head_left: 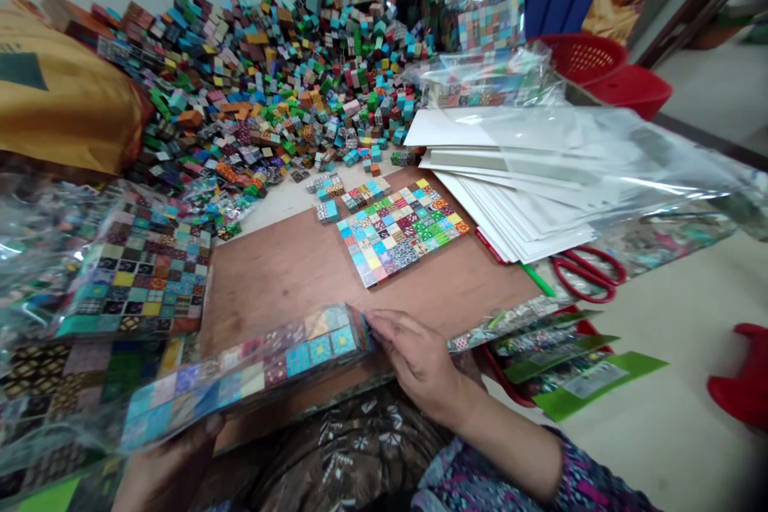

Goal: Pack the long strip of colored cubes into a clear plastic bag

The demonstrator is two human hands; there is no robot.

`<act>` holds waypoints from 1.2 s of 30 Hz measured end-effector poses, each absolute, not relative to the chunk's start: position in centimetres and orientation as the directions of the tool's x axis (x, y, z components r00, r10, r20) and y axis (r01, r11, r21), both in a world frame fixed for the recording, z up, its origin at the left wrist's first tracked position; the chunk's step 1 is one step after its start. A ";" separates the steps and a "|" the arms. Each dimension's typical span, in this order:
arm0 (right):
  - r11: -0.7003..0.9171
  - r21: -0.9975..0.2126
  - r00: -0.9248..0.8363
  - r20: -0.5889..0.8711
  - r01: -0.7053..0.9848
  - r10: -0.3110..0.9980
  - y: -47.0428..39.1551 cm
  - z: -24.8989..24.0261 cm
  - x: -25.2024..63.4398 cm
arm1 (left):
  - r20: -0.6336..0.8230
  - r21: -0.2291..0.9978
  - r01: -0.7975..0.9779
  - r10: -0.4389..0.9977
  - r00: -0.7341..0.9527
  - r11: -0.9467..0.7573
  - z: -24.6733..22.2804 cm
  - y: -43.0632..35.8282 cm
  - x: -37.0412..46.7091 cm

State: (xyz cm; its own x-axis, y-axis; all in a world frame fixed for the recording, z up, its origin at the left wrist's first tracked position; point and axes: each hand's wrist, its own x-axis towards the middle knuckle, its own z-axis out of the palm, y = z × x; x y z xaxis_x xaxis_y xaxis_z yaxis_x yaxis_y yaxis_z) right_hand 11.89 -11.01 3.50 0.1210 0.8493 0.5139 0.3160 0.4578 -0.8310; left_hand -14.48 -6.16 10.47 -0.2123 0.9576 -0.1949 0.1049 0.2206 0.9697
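Note:
Between my two hands is a long plastic-wrapped pack of patterned mosaic cubes [258, 376], tilted above the near edge of the board. The fingers of my right hand [427, 368] are closed on its right end, thumb on top. My left hand [171, 460] supports the left end from below; the pack covers most of its fingers. Farther back, a flat rectangle of colourful patterned cubes [402, 232] lies on the brown wooden board [270, 272]. A few short rows of cubes [327, 188] sit at that rectangle's far left corner.
A big heap of loose cubes [288, 88] lies against the wall. White cards [498, 192] under clear plastic, red scissors [588, 272] and a red container of green-topped packets [522, 392] are at right. Wrapped cube packs [138, 272] and a yellow sack [66, 96] stand left.

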 end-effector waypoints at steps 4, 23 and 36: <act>0.432 -0.805 -0.001 0.472 0.406 0.881 -10.6 4.4 13.5 | -0.211 0.965 0.105 0.950 -0.231 0.240 10.5 -6.2 -14.4; 0.368 -0.841 -0.268 0.277 0.396 0.923 -8.8 7.2 16.2 | -0.190 0.959 0.170 0.961 -0.201 0.225 10.7 -6.2 -14.3; 0.262 -0.934 -0.115 0.241 0.243 0.964 -9.0 6.8 16.6 | -0.179 0.955 0.198 0.962 -0.206 0.220 10.6 -6.2 -14.3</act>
State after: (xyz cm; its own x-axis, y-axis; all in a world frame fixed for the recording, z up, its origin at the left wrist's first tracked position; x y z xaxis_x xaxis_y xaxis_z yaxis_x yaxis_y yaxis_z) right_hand 16.64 -8.97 6.78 -0.1148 0.9637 0.2409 0.2432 0.2624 -0.9338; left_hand -14.29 -6.20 10.57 -0.2063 0.9620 -0.1786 0.1976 0.2198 0.9553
